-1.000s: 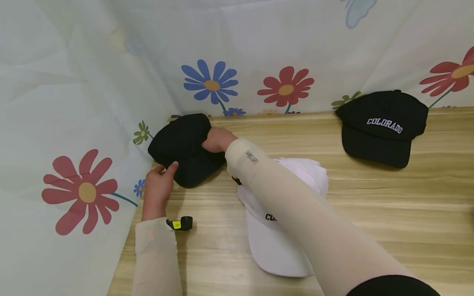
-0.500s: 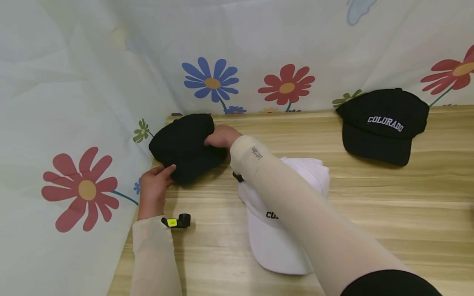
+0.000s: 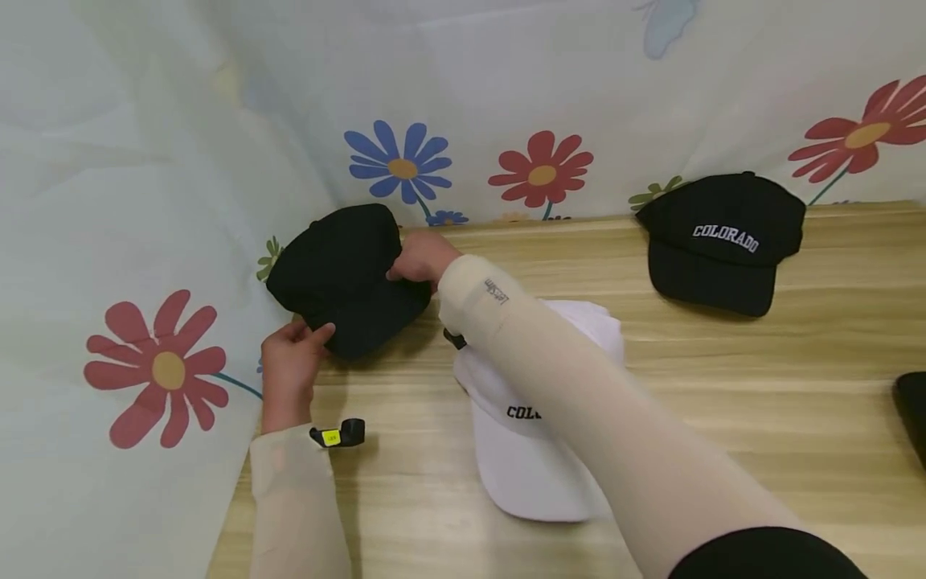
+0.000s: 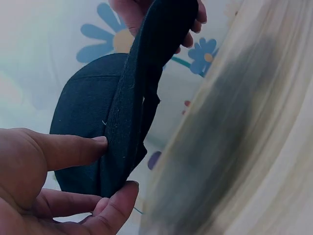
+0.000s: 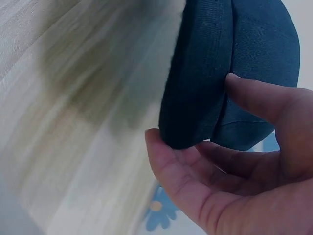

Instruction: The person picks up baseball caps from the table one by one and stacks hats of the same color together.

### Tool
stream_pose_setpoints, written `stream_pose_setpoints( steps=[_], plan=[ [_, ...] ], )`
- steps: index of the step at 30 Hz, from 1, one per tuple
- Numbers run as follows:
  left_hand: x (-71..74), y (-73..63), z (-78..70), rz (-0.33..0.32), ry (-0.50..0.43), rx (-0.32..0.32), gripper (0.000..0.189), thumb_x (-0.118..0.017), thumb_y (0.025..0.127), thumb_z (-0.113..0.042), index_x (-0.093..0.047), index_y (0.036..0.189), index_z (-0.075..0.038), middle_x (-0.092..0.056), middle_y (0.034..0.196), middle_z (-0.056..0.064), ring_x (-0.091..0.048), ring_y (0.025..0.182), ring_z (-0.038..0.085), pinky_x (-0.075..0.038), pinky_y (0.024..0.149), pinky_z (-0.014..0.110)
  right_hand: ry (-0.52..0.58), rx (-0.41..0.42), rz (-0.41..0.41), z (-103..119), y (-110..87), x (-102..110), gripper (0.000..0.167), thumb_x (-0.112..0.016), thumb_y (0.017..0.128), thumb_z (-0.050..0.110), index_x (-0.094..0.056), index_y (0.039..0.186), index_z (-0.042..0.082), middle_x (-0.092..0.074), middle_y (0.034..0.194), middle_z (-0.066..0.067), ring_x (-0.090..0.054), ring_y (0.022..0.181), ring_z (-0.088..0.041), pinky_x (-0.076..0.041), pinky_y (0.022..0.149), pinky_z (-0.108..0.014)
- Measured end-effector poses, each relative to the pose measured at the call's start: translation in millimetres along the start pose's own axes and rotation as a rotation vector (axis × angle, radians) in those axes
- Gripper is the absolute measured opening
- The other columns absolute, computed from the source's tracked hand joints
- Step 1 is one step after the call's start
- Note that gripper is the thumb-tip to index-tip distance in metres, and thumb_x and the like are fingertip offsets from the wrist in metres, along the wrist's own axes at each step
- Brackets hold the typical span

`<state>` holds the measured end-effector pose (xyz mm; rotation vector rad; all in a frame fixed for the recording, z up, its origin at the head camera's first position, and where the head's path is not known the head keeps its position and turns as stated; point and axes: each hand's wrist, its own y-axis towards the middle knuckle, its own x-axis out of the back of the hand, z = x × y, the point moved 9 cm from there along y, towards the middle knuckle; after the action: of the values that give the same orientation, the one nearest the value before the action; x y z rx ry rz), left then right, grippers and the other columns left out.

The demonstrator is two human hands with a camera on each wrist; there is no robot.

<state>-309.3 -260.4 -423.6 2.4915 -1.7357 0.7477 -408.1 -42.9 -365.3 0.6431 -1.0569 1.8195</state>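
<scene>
A black baseball cap is held between both hands at the back left corner of the table, its brim toward the front right. My left hand pinches its near left edge, thumb on top and fingers beneath, as the left wrist view shows. At the far right side, by the joint of crown and brim, my right hand pinches the cap, fingers under it. Both wrist views show the cap lifted off the wood, its shadow below. Under my right forearm lies a white cap, partly hidden.
Another black cap with COLORADO lettering rests at the back right. A dark object shows at the right edge. Flower-printed cloth hangs behind and on the left of the wooden table.
The black cap has risen slightly and shifted a little left, with both hands still on it. The view has turned slightly right, so a dark object now shows at the right edge.
</scene>
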Motion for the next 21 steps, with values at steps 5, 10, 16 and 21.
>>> stream_pose_setpoints(
  steps=[5,10,16,21],
  plan=[
    [2.8,-13.4,-10.1,-0.003,0.017,0.0,0.068,-0.066,0.092,-0.03,-0.037,0.149,-0.008,-0.046,0.143,0.012,-0.053,0.113,0.019,-0.046,0.103,0.035,0.023,0.012,0.02,3.3,-15.1,11.4,0.04,-0.064,0.091,0.037,-0.062,0.113,0.003,-0.063,0.114,-0.01,-0.065,0.081,-0.025,-0.054,0.056,-0.033],
    [1.9,-27.4,-24.7,-0.012,0.039,-0.021,0.066,-0.066,0.092,-0.033,-0.04,0.148,-0.01,-0.05,0.137,0.01,-0.055,0.11,0.019,-0.047,0.101,0.032,0.084,0.005,0.028,-4.1,-31.4,21.6,0.038,-0.065,0.092,0.036,-0.057,0.113,0.006,-0.059,0.111,-0.008,-0.063,0.089,-0.021,-0.056,0.061,-0.031],
    [-3.4,-47.6,-51.1,0.006,0.066,-0.086,0.067,-0.066,0.091,-0.037,-0.04,0.149,-0.014,-0.05,0.139,0.007,-0.052,0.116,0.018,-0.045,0.104,0.033,0.128,0.034,0.007,-21.6,-55.1,38.2,0.05,-0.065,0.091,0.039,-0.052,0.127,0.006,-0.058,0.119,-0.009,-0.065,0.098,-0.02,-0.058,0.073,-0.031],
    [-16.2,-66.4,-73.6,0.053,0.081,-0.137,0.068,-0.068,0.09,-0.036,-0.041,0.148,-0.013,-0.05,0.14,0.008,-0.051,0.116,0.017,-0.046,0.101,0.03,0.163,0.051,-0.034,-41.7,-82.2,56.8,0.066,-0.065,0.091,0.038,-0.041,0.144,0.008,-0.056,0.132,-0.009,-0.062,0.107,-0.02,-0.056,0.084,-0.032]
  ],
)
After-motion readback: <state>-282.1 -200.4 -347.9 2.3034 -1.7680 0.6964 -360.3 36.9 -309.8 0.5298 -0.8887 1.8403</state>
